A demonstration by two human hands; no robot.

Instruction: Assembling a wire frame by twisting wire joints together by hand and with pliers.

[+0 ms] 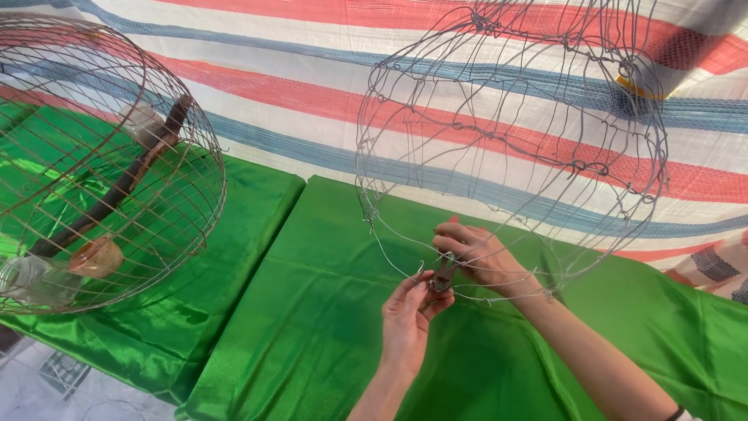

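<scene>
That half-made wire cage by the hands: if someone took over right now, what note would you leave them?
Left hand: fingertips pinch a loose wire end at the lower rim of the unfinished wire cage.
Right hand: grips small pliers, whose tip meets the same wire at the rim.
The cage frame hangs over the green cloth, its wires widely spaced and irregular, the bottom open.
A finished round cage with a wooden perch and cups lies at the left on the cloth.
Done: dome shape and several cross wires tied.
Left: the rim joint under the pliers, and the sparse, open lower part.
</scene>
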